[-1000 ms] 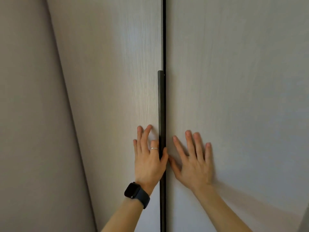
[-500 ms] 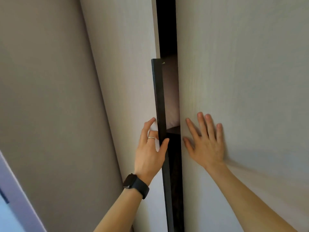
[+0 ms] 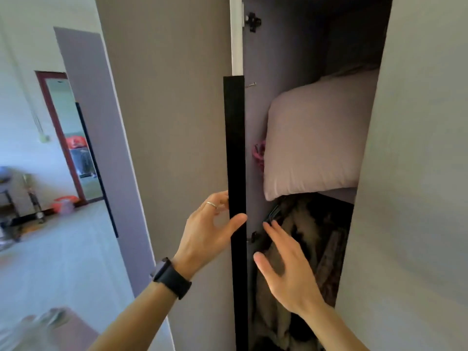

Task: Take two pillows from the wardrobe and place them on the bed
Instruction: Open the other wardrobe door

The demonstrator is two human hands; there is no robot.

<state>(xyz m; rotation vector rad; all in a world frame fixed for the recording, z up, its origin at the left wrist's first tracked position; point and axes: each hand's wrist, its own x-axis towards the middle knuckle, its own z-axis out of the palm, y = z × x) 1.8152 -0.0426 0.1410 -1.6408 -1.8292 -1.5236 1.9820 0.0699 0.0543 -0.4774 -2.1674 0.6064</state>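
The wardrobe's left door [image 3: 177, 122] stands swung out, with a long black handle strip [image 3: 235, 160] along its edge. My left hand [image 3: 210, 231], with a ring and a black watch, grips that strip, thumb on its front. My right hand [image 3: 286, 269] hovers flat with fingers apart in the gap, holding nothing. Inside, a pale grey pillow [image 3: 314, 143] lies on a shelf [image 3: 339, 193], partly hidden by the shut right door [image 3: 417, 173]. More bedding shows dimly above it.
Dark clothes [image 3: 304, 249] hang below the shelf. A pink item [image 3: 258, 153] is beside the pillow's left end. To the left lie the grey floor [image 3: 63, 249], a doorway with a red frame [image 3: 65, 138] and a low stand [image 3: 15, 198].
The left door went from shut to wide open, pulled by my left hand. My right hand left the right door's face and now hovers in the gap. The view turned left.
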